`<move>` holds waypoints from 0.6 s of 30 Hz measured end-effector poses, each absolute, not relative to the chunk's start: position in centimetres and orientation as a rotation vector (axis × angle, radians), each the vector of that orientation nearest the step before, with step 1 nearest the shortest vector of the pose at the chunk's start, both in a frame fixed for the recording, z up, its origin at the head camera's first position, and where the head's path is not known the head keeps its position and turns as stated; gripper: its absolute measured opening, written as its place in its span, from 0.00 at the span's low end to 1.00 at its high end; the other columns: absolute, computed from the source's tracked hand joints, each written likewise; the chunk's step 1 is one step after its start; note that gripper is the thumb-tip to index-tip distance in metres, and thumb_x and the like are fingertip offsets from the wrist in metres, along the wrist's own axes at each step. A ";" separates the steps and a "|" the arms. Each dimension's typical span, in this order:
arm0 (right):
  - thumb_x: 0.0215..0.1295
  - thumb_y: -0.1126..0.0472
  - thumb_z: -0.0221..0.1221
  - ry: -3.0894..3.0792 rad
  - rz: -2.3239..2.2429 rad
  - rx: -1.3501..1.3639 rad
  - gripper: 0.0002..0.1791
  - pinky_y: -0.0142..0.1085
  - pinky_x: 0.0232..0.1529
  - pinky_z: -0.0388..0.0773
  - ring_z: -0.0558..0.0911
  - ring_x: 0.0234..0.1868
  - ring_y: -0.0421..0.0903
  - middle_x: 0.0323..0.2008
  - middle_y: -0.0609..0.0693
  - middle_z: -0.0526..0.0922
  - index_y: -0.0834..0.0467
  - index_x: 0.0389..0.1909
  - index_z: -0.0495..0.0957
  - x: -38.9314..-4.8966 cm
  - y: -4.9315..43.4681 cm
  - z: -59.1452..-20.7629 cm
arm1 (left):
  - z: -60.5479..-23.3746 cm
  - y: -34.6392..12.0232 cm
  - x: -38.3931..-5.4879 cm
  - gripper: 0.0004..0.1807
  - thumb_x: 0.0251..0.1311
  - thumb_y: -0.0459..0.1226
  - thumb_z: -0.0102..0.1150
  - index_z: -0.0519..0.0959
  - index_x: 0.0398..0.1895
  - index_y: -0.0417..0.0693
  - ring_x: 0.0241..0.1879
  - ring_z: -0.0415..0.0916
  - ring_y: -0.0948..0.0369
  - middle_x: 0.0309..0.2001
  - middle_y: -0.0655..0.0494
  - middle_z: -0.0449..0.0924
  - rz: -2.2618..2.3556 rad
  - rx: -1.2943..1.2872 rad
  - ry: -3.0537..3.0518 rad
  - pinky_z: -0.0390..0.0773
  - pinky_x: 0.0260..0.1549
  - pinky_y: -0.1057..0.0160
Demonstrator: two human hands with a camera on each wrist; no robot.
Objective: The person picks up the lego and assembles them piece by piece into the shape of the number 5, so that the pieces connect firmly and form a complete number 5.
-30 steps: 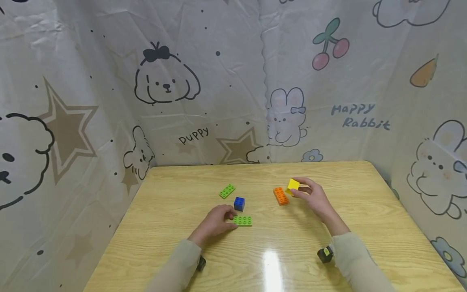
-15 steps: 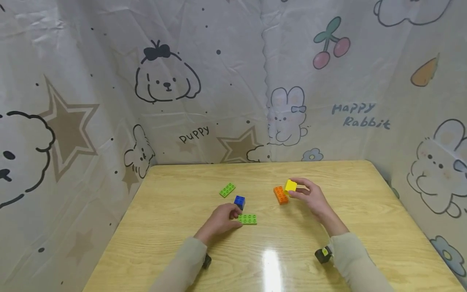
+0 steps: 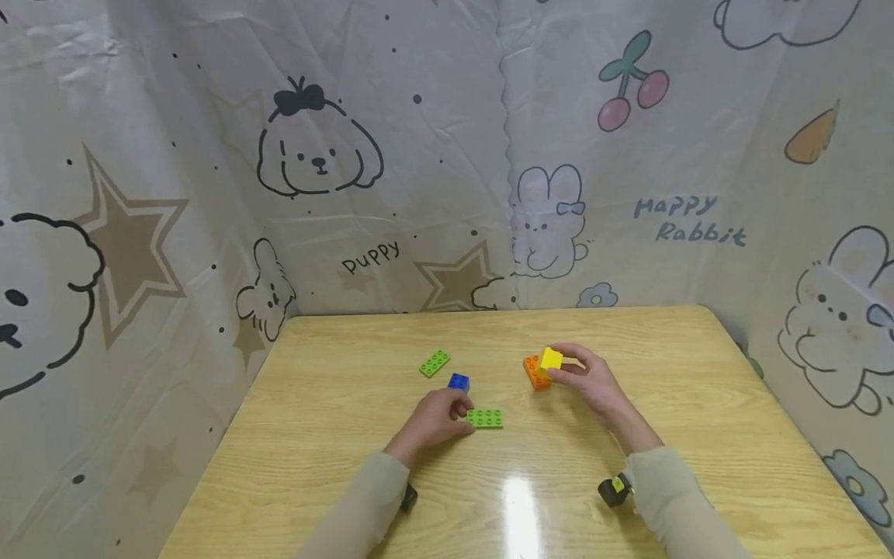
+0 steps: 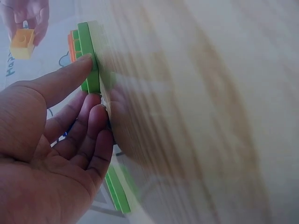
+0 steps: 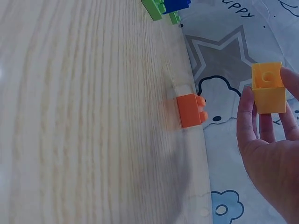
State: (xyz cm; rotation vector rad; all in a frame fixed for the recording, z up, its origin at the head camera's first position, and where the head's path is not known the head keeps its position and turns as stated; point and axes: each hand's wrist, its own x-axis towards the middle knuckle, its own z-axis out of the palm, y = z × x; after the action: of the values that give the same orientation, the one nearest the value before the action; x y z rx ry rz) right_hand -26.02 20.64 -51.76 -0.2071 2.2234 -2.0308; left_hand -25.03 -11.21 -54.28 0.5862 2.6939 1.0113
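Right hand (image 3: 592,380) grips the yellow block (image 3: 549,362) toward the far edge of the surface (image 3: 559,458), left hand (image 3: 440,414) pinches the nearer green brick (image 3: 486,419), and loosening could drop the block.

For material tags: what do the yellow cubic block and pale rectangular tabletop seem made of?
Yellow cubic block: likely moulded plastic, smooth, given its hollow underside.
Pale rectangular tabletop: glossy where light glares; wood or wood-print laminate by its grain, unclear which.
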 end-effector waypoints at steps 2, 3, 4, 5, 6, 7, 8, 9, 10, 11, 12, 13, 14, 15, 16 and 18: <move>0.69 0.62 0.67 2.221 -2.034 -0.208 0.32 0.31 0.54 0.83 0.82 0.51 0.37 0.69 0.62 0.67 0.64 0.71 0.69 -26.1 20.6 -51.9 | -54.3 -11.0 -25.1 0.14 0.55 0.37 0.78 0.84 0.43 0.48 0.35 0.74 0.65 0.36 0.59 0.81 1.012 0.580 2.689 0.77 0.38 0.66; 0.70 0.62 0.67 2.222 -2.029 -0.212 0.33 0.30 0.54 0.83 0.82 0.52 0.38 0.70 0.62 0.66 0.64 0.72 0.69 -26.1 20.6 -51.9 | -54.4 -10.9 -25.1 0.14 0.55 0.37 0.78 0.84 0.43 0.48 0.35 0.74 0.65 0.36 0.59 0.81 1.013 0.582 2.687 0.77 0.38 0.66; 0.70 0.61 0.67 2.228 -2.019 -0.212 0.33 0.29 0.54 0.82 0.82 0.53 0.39 0.71 0.62 0.65 0.64 0.72 0.69 -26.0 20.6 -52.0 | -54.4 -10.9 -25.2 0.14 0.56 0.38 0.78 0.84 0.43 0.49 0.35 0.73 0.65 0.36 0.60 0.81 1.010 0.578 2.685 0.76 0.38 0.67; 0.70 0.61 0.67 2.232 -2.008 -0.216 0.33 0.28 0.54 0.82 0.82 0.55 0.41 0.72 0.62 0.64 0.63 0.72 0.68 -26.0 20.6 -52.1 | -54.5 -10.8 -25.2 0.14 0.56 0.38 0.78 0.84 0.43 0.49 0.35 0.73 0.65 0.36 0.60 0.80 1.011 0.574 2.682 0.76 0.38 0.67; 0.69 0.61 0.67 2.235 -1.996 -0.210 0.33 0.28 0.54 0.82 0.81 0.56 0.43 0.73 0.61 0.63 0.63 0.72 0.69 -26.0 20.6 -52.1 | -54.5 -10.7 -25.3 0.14 0.56 0.38 0.78 0.84 0.43 0.49 0.35 0.73 0.65 0.36 0.60 0.80 1.013 0.575 2.680 0.76 0.38 0.67; 0.69 0.60 0.67 2.235 -1.983 -0.205 0.33 0.27 0.54 0.81 0.80 0.58 0.44 0.73 0.61 0.63 0.62 0.72 0.69 -26.0 20.6 -52.2 | -54.5 -10.6 -25.4 0.14 0.56 0.38 0.78 0.84 0.44 0.49 0.34 0.73 0.65 0.36 0.60 0.80 1.015 0.577 2.677 0.76 0.38 0.67; 0.69 0.60 0.67 2.231 -1.971 -0.202 0.33 0.27 0.55 0.81 0.80 0.59 0.47 0.74 0.61 0.62 0.62 0.72 0.69 -26.0 20.6 -52.3 | -54.5 -10.6 -25.4 0.14 0.56 0.38 0.78 0.84 0.44 0.49 0.34 0.73 0.65 0.35 0.60 0.80 1.018 0.577 2.673 0.76 0.37 0.67; 0.69 0.61 0.67 2.226 -1.957 -0.208 0.33 0.27 0.55 0.81 0.79 0.61 0.49 0.75 0.61 0.61 0.61 0.72 0.69 -25.9 20.6 -52.4 | -54.5 -10.5 -25.5 0.14 0.56 0.38 0.78 0.84 0.44 0.49 0.34 0.73 0.65 0.35 0.60 0.80 1.021 0.575 2.668 0.76 0.37 0.67; 0.69 0.61 0.67 2.219 -1.950 -0.209 0.33 0.28 0.56 0.81 0.79 0.62 0.50 0.75 0.61 0.60 0.61 0.72 0.69 -25.9 20.6 -52.5 | -54.5 -10.4 -25.5 0.14 0.56 0.38 0.78 0.84 0.44 0.49 0.34 0.73 0.65 0.35 0.60 0.80 1.025 0.568 2.663 0.76 0.37 0.67; 0.69 0.62 0.67 2.206 -1.946 -0.213 0.33 0.28 0.56 0.81 0.78 0.62 0.51 0.75 0.62 0.60 0.61 0.72 0.68 -25.9 20.6 -52.6 | -54.5 -10.4 -25.6 0.14 0.56 0.38 0.78 0.84 0.44 0.49 0.34 0.73 0.65 0.35 0.60 0.80 1.028 0.565 2.657 0.76 0.36 0.67; 0.69 0.62 0.67 2.195 -1.944 -0.214 0.33 0.29 0.57 0.81 0.79 0.62 0.52 0.75 0.62 0.60 0.60 0.72 0.68 -25.9 20.6 -52.6 | -54.5 -10.3 -25.7 0.14 0.56 0.38 0.78 0.84 0.44 0.49 0.33 0.73 0.65 0.35 0.60 0.80 1.028 0.556 2.652 0.75 0.36 0.68; 0.69 0.62 0.67 2.187 -1.941 -0.223 0.33 0.29 0.57 0.81 0.79 0.62 0.52 0.75 0.62 0.59 0.61 0.73 0.68 -25.9 20.6 -52.7 | -54.5 -10.3 -25.7 0.14 0.56 0.38 0.78 0.84 0.44 0.49 0.33 0.73 0.65 0.35 0.60 0.79 1.030 0.548 2.647 0.75 0.36 0.68; 0.70 0.62 0.67 2.177 -1.941 -0.233 0.33 0.29 0.57 0.81 0.79 0.62 0.51 0.76 0.63 0.59 0.61 0.73 0.68 -25.9 20.6 -52.8 | -54.5 -10.3 -25.8 0.14 0.56 0.38 0.78 0.84 0.44 0.49 0.33 0.73 0.65 0.35 0.60 0.80 1.031 0.546 2.643 0.75 0.35 0.68; 0.70 0.62 0.66 2.171 -1.942 -0.241 0.33 0.29 0.57 0.81 0.80 0.61 0.51 0.76 0.63 0.58 0.61 0.73 0.67 -25.8 20.6 -52.9 | -54.4 -10.3 -25.9 0.14 0.56 0.38 0.78 0.84 0.43 0.49 0.33 0.73 0.65 0.35 0.59 0.80 1.034 0.546 2.640 0.76 0.35 0.68; 0.69 0.62 0.67 2.166 -1.944 -0.243 0.33 0.30 0.57 0.81 0.80 0.61 0.50 0.76 0.63 0.58 0.61 0.73 0.68 -25.8 20.5 -52.9 | -54.4 -10.2 -25.9 0.14 0.56 0.38 0.78 0.84 0.44 0.49 0.33 0.73 0.65 0.35 0.59 0.80 1.033 0.544 2.635 0.76 0.35 0.68; 0.69 0.62 0.67 2.159 -1.942 -0.245 0.34 0.30 0.57 0.81 0.80 0.60 0.49 0.76 0.63 0.59 0.61 0.73 0.68 -25.7 20.4 -53.0 | -54.3 -10.2 -26.0 0.14 0.56 0.38 0.78 0.84 0.44 0.48 0.33 0.73 0.65 0.35 0.59 0.80 1.038 0.545 2.627 0.76 0.35 0.68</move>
State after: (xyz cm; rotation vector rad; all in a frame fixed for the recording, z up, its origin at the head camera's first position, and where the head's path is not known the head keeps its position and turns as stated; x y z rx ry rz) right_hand -25.72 20.38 -52.98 -0.2447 2.1586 -1.9416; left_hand -25.99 -10.18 -54.33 0.5453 2.6272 1.0382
